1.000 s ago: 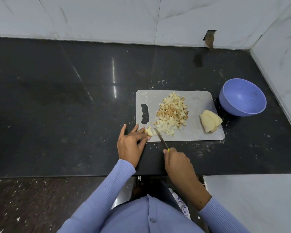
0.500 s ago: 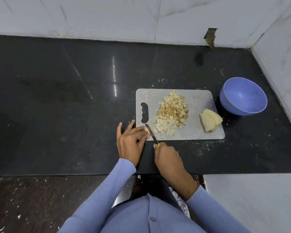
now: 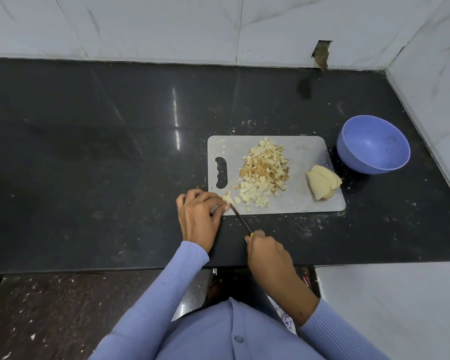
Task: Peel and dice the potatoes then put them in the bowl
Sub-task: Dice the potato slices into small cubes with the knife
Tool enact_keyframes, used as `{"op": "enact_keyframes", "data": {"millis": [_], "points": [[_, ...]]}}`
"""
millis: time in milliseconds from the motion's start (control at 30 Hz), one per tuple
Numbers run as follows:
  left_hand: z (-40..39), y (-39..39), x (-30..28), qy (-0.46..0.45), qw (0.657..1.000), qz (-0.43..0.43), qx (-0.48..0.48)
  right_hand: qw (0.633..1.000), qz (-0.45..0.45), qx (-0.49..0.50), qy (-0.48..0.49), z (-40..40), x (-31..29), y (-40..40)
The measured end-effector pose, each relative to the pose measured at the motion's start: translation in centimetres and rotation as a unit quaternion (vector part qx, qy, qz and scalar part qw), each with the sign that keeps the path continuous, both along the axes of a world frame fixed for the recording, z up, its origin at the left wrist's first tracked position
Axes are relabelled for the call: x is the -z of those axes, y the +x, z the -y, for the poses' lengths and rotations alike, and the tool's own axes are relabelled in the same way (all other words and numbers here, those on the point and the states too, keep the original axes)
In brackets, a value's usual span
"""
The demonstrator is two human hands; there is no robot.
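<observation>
My left hand (image 3: 199, 216) sits at the near-left corner of the grey plastic cutting board (image 3: 304, 201), fingers curled and bunched together, their tips pinching a small pale piece of peeled potato (image 3: 227, 199) against the board. My right hand (image 3: 266, 252) is closed round the yellow handle of a slim kitchen knife (image 3: 238, 216); the blade slants up and left, and its tip meets the potato piece just beside my left fingertips. In the middle of the board lies a heap of diced potato cubes (image 3: 264, 172), pale at the near side and browned towards the centre. At the board's right edge rests a stack of peeled potato slices (image 3: 322, 183), uncut. The round lilac plastic bowl (image 3: 373, 144) stands on the black stone counter (image 3: 89, 152) just right of the board, with no potato in it.
</observation>
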State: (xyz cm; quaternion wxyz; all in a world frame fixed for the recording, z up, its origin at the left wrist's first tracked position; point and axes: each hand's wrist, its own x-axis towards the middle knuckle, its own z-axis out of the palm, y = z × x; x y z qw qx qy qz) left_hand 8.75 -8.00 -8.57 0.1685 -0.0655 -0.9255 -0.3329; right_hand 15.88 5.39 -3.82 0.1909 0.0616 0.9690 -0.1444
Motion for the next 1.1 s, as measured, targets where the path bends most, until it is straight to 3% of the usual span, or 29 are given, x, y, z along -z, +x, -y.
{"op": "enact_keyframes", "data": {"millis": [133, 267, 433, 633, 767, 967, 1100], "points": [[0.1, -0.3, -0.3, 0.084, 0.993, 0.079, 0.027, 1.000, 0.018, -0.009, -0.004, -1.9, -0.3, 0.8], [-0.2, -1.0, -1.0, 0.159, 0.973, 0.165, 0.025, 0.997, 0.003, 0.033, -0.067, -4.4, -0.4, 0.3], [-1.6, -2.4, -1.4, 0.135, 0.970, 0.199, 0.034, 0.988, -0.031, 0.105, -0.112, -6.3, -0.2, -1.6], [-4.3, -4.7, -1.8, 0.127, 0.975, 0.174, 0.057, 0.971, -0.095, 0.170, -0.137, -6.7, -0.1, -3.1], [-5.2, -5.5, -1.8, 0.163, 0.971, 0.166, 0.057, 0.963, -0.159, 0.165, -0.141, -5.4, 0.2, -4.4], [-3.7, -5.7, -2.5, 0.228, 0.937, 0.250, 0.091, 0.956, -0.188, 0.171, -0.145, -4.0, 1.2, -7.1], [-2.0, -5.2, -2.7, 0.156, 0.942, 0.258, 0.148, 0.946, -0.229, 0.171, -0.151, -4.2, 1.3, -8.6]]}}
